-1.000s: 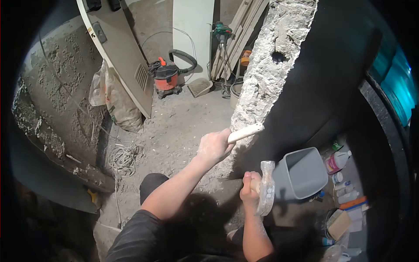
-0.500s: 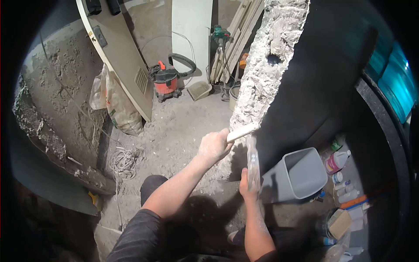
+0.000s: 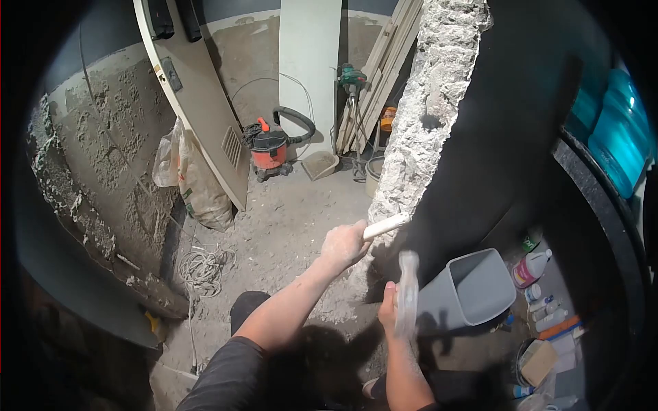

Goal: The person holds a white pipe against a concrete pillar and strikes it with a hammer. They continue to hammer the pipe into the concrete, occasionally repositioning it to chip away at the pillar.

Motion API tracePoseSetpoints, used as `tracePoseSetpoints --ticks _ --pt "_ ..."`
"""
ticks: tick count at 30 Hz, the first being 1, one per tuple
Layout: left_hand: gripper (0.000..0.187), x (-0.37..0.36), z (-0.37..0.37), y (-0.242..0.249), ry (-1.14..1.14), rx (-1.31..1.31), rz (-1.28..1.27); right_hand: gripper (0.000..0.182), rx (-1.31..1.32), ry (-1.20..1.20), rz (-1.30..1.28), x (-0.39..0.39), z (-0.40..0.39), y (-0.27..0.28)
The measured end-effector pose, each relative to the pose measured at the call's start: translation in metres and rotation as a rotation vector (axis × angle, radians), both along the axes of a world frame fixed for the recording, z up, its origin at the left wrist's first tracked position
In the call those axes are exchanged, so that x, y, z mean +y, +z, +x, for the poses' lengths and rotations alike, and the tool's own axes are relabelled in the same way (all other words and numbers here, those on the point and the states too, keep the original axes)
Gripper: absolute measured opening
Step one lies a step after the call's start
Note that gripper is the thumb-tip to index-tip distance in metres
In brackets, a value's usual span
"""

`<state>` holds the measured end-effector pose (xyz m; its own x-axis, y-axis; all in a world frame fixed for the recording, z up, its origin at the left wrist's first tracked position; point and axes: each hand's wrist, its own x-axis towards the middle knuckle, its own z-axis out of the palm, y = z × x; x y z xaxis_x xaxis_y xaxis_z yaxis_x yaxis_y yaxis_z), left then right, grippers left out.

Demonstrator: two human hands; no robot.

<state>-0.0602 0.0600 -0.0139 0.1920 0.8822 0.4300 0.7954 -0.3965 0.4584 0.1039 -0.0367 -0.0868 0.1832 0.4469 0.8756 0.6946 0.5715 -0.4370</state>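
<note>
White and slim, the rod (image 3: 386,227) crosses in front of the lower stretch of the rough wall (image 3: 416,147), with the left hand (image 3: 345,245) clenched round it and one end poking out toward the wall's right edge (the other end is hidden by the fist, so its tip cannot be told). Whether the rod touches the wall is not clear from above. It looks stiff and fairly light, easy to steady in one fist, though the dust on that hand may make it a little slippery; the middle seems the surest hold, with the fingers kept back from the bare end. Just below the wall's visible right edge is the hammer (image 3: 408,296), its head blurred and apart from the rod. The right hand (image 3: 388,305) is wrapped about its handle, thumb up, most of the grip being hidden behind the head. Its weight probably sits in that head, so it would feel front-heavy and want a firm grip well down the handle. The wall itself looks hard yet crumbly, likely to shed grit and offering no smooth place to hold. Right of its foot leans the grey bin (image 3: 442,296); well to its left stands the red vacuum (image 3: 268,152).
</note>
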Motion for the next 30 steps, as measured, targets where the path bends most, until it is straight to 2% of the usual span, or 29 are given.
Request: tracePoseSetpoints --ticks 1,3,5,7,9,10,11,13,14,15,17,18,19,22,23,25,26,28,30 --pt "0.021 0.000 0.001 0.002 0.007 0.007 -0.009 0.018 -0.003 0.000 0.001 0.000 0.002 0.000" --pt "0.021 0.000 0.005 0.000 0.032 0.004 -0.035 0.012 0.135 0.068 -0.218 -0.006 0.006 -0.003" --pt "0.021 0.000 0.008 -0.002 0.047 0.009 -0.060 0.016 -0.213 -0.154 -0.528 0.001 0.008 -0.031" --pt "0.020 0.002 0.008 -0.004 0.052 -0.023 -0.039 0.026 0.417 0.018 -0.462 -0.001 -0.008 -0.006" --pt "0.020 0.001 0.007 0.002 0.067 -0.018 -0.011 0.030 0.417 -0.054 -0.327 -0.004 -0.010 -0.005" --pt "0.020 -0.003 0.006 0.002 0.059 -0.013 -0.015 0.026 0.256 -0.100 -0.368 -0.004 -0.001 -0.021" --pt "0.020 -0.004 0.006 0.002 0.048 -0.011 -0.012 0.026 0.255 -0.099 -0.372 -0.003 0.009 -0.035" --pt "0.020 -0.002 0.007 0.000 0.056 -0.011 -0.014 0.023 0.280 0.232 -0.322 -0.003 0.014 -0.019" --pt "0.020 -0.002 0.008 -0.002 0.054 -0.026 -0.020 0.022 0.295 0.301 -0.183 -0.001 0.014 -0.012" --pt "0.020 -0.002 0.008 -0.003 0.049 -0.037 -0.023 0.021 0.183 0.125 -0.272 -0.011 0.009 0.000" --pt "0.019 0.001 0.009 -0.002 0.062 -0.034 -0.008 0.023 -0.126 -0.162 -0.087 0.013 -0.001 -0.021" --pt "0.019 0.001 0.010 -0.002 0.076 -0.033 0.003 0.028 0.234 -0.062 -0.242 0.025 -0.006 -0.056" --pt "0.019 -0.002 0.011 -0.003 0.074 -0.029 0.004 0.028 0.238 -0.064 -0.241 0.019 -0.004 -0.061" --pt "0.019 -0.003 0.010 0.003 0.093 -0.030 -0.026 0.021 0.509 -0.038 -0.367 0.008 -0.003 -0.051" --pt "0.019 -0.001 0.010 0.002 0.095 -0.032 -0.029 0.023 0.384 0.114 -0.218 0.007 0.007 -0.031" --pt "0.018 0.002 0.008 -0.003 0.045 -0.061 0.008 0.024 0.392 0.232 -0.042 0.006 0.012 -0.007" --pt "0.018 0.011 0.003 -0.006 0.051 -0.063 0.001 0.023 0.378 0.252 -0.062 -0.001 0.012 0.004" --pt "0.014 0.032 -0.010 -0.013 -0.234 -0.345 0.085 0.023 0.408 0.330 -0.056 -0.005 0.004 0.004" --pt "0.013 0.036 -0.005 -0.020 -0.238 -0.391 0.123 0.022 0.441 0.429 -0.106 -0.010 -0.008 0.008"
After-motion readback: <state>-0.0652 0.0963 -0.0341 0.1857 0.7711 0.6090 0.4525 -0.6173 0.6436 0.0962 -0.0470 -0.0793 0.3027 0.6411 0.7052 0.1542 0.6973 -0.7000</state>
